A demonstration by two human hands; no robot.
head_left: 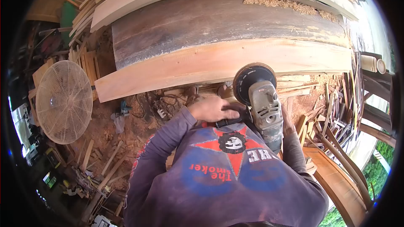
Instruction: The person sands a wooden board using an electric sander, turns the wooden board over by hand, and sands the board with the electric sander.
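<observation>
Head view, clock positions read from the centre of the frame. At three o'clock, in front of the shirt (176,206): a hand-held grinder (266,108), rear end toward the torso, head toward the pale plank (227,56). Carried lengthwise and close in, probably to let the trunk help bear the weight and to leave the wide disc (253,77) clear of clothing.

Right hand (288,122) at half past three, mostly hidden behind the housing; apparently the main support, though impossible to judge from here how far closed in its grip. Left hand (212,109) just off centre toward four o'clock, fingers bent beside a dark part near the tool's head, likely for a second point of control; unclear whether clamped on that part or only resting against it.

From ten to two o'clock: the plank, laid along the near edge of the dark bench (181,29), presumably for easy reach. Shavings (282,5) at one o'clock. At nine o'clock, a caged fan (64,103), perhaps placed for moving air.

Appearance of the grinder: disc round and black with a brownish rim, working face turned away; gear head grey, scuffed and slotted; housing darker and bluish toward the rear.
</observation>
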